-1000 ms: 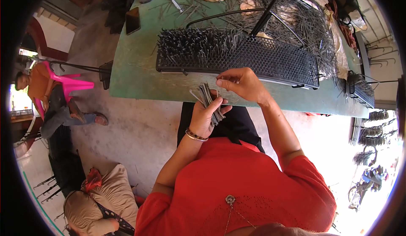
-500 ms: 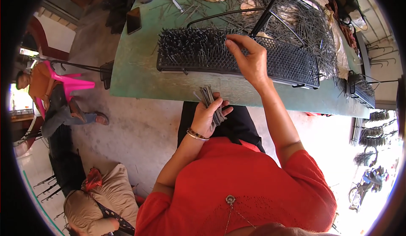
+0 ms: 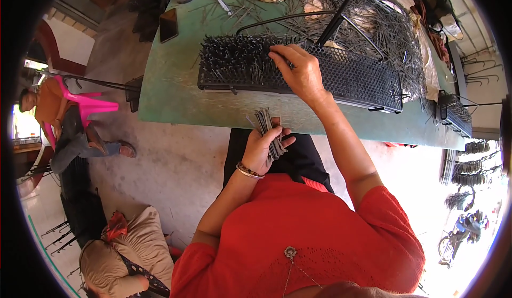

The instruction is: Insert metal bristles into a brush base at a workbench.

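Observation:
A bundle of thin grey metal pins (image 3: 265, 123) is clasped in my left hand (image 3: 258, 151), just off the table's near edge. The thumb lies across the bundle and the pins stick up past it. My right hand (image 3: 303, 75) is over a long black perforated rack (image 3: 365, 82), its thumb and forefinger pinched together among the upright pins. Whatever is between those fingertips is too small to make out. Dark-tipped pins (image 3: 234, 58) stand crowded in the rack's left part. Open holes show in the right part.
Behind the rack, a large heap of loose pins (image 3: 373, 26) covers the green table (image 3: 170, 95). A black bar frame (image 3: 338, 18) rises over the rack. A phone (image 3: 168, 25) lies at the table's left. Another person sits on a pink chair (image 3: 90, 106) at far left.
My right hand has moved a little left along the rack, toward the crowded pins. My left hand and its bundle have hardly moved.

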`<state>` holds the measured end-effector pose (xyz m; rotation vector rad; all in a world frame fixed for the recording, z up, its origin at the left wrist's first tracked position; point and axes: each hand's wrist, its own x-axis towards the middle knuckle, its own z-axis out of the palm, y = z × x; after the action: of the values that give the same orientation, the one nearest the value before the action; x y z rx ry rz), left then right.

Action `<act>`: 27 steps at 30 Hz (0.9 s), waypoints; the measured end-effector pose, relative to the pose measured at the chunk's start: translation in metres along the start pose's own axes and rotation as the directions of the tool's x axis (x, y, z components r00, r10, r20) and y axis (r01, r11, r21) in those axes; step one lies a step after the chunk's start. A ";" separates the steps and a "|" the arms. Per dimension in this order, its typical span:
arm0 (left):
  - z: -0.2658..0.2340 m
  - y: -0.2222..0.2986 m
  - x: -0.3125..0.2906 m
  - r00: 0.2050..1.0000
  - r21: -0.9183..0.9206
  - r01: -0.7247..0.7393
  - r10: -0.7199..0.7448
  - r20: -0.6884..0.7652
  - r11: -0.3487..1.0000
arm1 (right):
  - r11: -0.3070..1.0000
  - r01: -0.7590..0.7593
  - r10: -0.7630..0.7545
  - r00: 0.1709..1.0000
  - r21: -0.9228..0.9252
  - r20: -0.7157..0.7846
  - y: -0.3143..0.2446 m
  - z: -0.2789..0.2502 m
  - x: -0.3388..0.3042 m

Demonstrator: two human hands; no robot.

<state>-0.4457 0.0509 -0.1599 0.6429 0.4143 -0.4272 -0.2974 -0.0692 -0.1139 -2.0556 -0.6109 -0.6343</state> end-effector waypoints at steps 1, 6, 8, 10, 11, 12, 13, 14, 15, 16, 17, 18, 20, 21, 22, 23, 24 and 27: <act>0.000 0.000 0.000 1.000 0.000 -0.001 0.001 0.005 1.000 | 0.999 0.015 -0.014 1.000 -0.031 0.025 0.000 0.001 -0.001; 0.000 0.001 0.000 1.000 0.001 0.003 -0.003 0.002 1.000 | 0.978 0.131 -0.120 0.990 -0.164 0.078 0.007 0.004 -0.007; 0.000 0.001 0.000 1.000 -0.001 0.002 -0.002 0.005 1.000 | 0.972 0.135 -0.123 0.990 -0.194 0.076 0.005 0.004 -0.008; 0.000 0.001 -0.001 1.000 0.002 0.000 0.000 0.000 1.000 | 0.971 0.174 -0.162 0.983 -0.166 0.083 0.005 0.003 -0.009; 0.000 0.000 -0.001 1.000 0.001 0.000 0.000 0.000 1.000 | 0.971 0.174 -0.162 0.983 -0.166 0.083 0.005 0.003 -0.008; 0.000 0.000 -0.001 1.000 0.006 0.002 -0.002 0.001 1.000 | 0.976 0.137 -0.119 0.987 -0.168 0.111 0.004 0.002 -0.008; 0.000 0.000 -0.001 1.000 0.010 0.003 -0.003 0.001 1.000 | 0.980 0.099 -0.075 0.987 -0.171 0.139 0.003 0.002 -0.007; 0.001 0.000 -0.001 1.000 0.011 0.004 -0.004 0.002 1.000 | 0.980 0.099 -0.075 0.987 -0.172 0.139 0.004 0.001 -0.006; 0.002 0.000 -0.001 1.000 0.012 0.005 -0.005 0.001 1.000 | 0.978 0.079 -0.050 0.987 -0.192 0.155 0.005 0.001 -0.004; 0.002 0.000 -0.001 1.000 0.013 0.006 -0.006 0.001 1.000 | 0.976 0.060 -0.024 0.985 -0.211 0.170 0.006 0.001 -0.003; 0.002 0.000 -0.001 1.000 0.014 0.006 -0.006 0.001 1.000 | 0.976 0.060 -0.024 0.985 -0.211 0.169 0.005 0.001 -0.002; 0.002 0.000 -0.001 1.000 0.017 0.005 -0.005 -0.002 1.000 | 0.977 0.090 -0.048 0.977 -0.195 0.206 0.003 0.001 -0.001; 0.002 0.000 -0.001 1.000 0.020 0.003 -0.003 -0.005 1.000 | 0.977 0.119 -0.074 0.967 -0.177 0.243 0.001 0.000 0.001; 0.001 0.000 -0.001 1.000 0.023 -0.001 0.001 -0.004 1.000 | 0.971 0.141 -0.088 0.961 -0.191 0.261 0.000 -0.001 0.002; 0.001 0.000 -0.001 1.000 0.027 -0.006 0.006 -0.004 1.000 | 0.965 0.163 -0.102 0.955 -0.204 0.279 0.001 -0.001 0.003; 0.000 0.000 -0.001 1.000 0.026 -0.006 0.006 -0.004 1.000 | 0.965 0.163 -0.103 0.955 -0.203 0.279 0.001 0.000 0.004; 0.000 0.000 -0.001 1.000 0.024 -0.007 0.007 -0.002 1.000 | 0.965 0.171 -0.110 0.952 -0.197 0.286 0.002 0.001 0.004; 0.001 0.000 -0.001 1.000 0.019 -0.009 0.009 -0.003 1.000 | 0.965 0.165 -0.107 0.956 -0.203 0.272 0.002 0.004 0.002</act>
<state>-0.4460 0.0508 -0.1588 0.6638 0.4102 -0.4226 -0.2934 -0.0668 -0.1155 -2.3453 -0.8734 -0.5368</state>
